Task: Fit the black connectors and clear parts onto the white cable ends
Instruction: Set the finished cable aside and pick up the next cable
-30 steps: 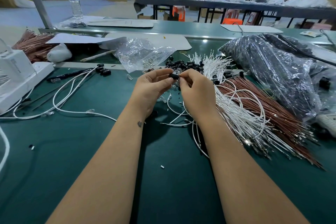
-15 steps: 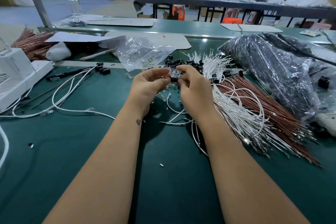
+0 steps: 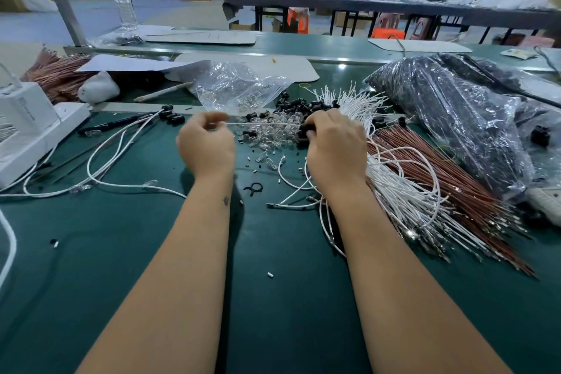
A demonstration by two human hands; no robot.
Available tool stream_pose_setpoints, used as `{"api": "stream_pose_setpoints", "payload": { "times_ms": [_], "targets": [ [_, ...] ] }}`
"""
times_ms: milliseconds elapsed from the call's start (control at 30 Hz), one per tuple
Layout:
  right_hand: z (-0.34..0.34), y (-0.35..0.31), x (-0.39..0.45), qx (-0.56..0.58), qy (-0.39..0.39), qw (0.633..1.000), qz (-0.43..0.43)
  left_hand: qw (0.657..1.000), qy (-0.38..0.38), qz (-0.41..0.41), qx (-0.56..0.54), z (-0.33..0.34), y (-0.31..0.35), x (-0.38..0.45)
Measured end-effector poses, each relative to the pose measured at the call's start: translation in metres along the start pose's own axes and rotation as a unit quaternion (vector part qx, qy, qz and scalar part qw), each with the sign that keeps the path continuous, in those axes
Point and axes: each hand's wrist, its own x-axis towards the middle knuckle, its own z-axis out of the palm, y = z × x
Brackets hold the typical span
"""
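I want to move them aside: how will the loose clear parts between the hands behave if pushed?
The clear parts are small and glossy, so probably light and slippery. Some already lie scattered on the green mat, so a push may spread the pile rather than slide it whole.

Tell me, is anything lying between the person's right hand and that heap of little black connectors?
Nothing visible does. The right hand already rests at the black connectors, fingertips among them, while the left hand pinches a white cable.

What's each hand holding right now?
Left hand: pinching a white cable.
Right hand: gripping the cable's other end at a black connector.
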Motion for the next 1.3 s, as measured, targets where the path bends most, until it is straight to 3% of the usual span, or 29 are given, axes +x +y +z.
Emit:
{"api": "stream_pose_setpoints", "payload": {
  "times_ms": [67, 133, 200, 267, 367, 433, 533, 600, 700, 800, 867, 967, 1133, 1233, 1300],
  "targets": [
    [-0.003, 0.004, 0.001, -0.025, 0.013, 0.999, 0.022, 0.996, 0.076, -0.027, 0.046, -0.006, -0.003, 0.006],
    [-0.004, 0.005, 0.001, -0.032, 0.005, 0.999, 0.023, 0.992, 0.087, -0.002, 0.092, -0.007, -0.001, 0.004],
    [-0.003, 0.001, 0.000, -0.028, -0.002, 1.000, 0.002, 0.980, 0.055, 0.119, 0.149, -0.004, 0.005, -0.005],
    [-0.003, -0.003, 0.000, -0.029, -0.003, 0.999, -0.018, 0.945, 0.008, 0.255, 0.203, 0.001, 0.010, -0.017],
    [-0.003, -0.004, 0.000, -0.053, 0.011, 0.998, -0.023, 0.893, -0.047, 0.348, 0.282, 0.010, 0.013, -0.033],
    [-0.004, -0.002, 0.000, -0.077, 0.018, 0.997, -0.007, 0.891, -0.053, 0.339, 0.297, 0.012, 0.013, -0.034],
    [-0.005, 0.003, 0.000, -0.116, 0.013, 0.992, 0.037, 0.925, -0.023, 0.215, 0.313, 0.005, 0.009, -0.021],
    [-0.006, 0.005, 0.000, -0.129, 0.008, 0.990, 0.061, 0.922, -0.018, 0.166, 0.349, 0.000, 0.007, -0.018],
    [-0.005, 0.003, 0.000, -0.118, 0.008, 0.991, 0.055, 0.910, -0.045, 0.248, 0.330, 0.001, 0.010, -0.023],
    [-0.005, -0.003, 0.002, -0.064, 0.006, 0.998, -0.002, 0.876, -0.125, 0.385, 0.262, 0.011, 0.015, -0.032],
    [-0.005, -0.009, 0.001, -0.024, -0.010, 0.998, -0.052, 0.860, -0.184, 0.412, 0.239, 0.014, 0.015, -0.035],
    [-0.004, -0.007, 0.001, -0.022, -0.021, 0.997, -0.065, 0.873, -0.182, 0.384, 0.239, 0.012, 0.012, -0.028],
    [-0.008, 0.008, 0.004, -0.045, -0.024, 0.999, 0.017, 0.905, -0.037, 0.245, 0.346, 0.002, 0.002, -0.015],
    [-0.008, 0.003, 0.001, -0.051, -0.037, 0.998, -0.005, 0.894, -0.051, 0.220, 0.387, 0.003, 0.000, -0.016],
    [-0.010, 0.003, 0.002, -0.028, -0.030, 0.999, -0.010, 0.897, -0.086, 0.268, 0.340, 0.006, 0.004, -0.019]
  ]
}}
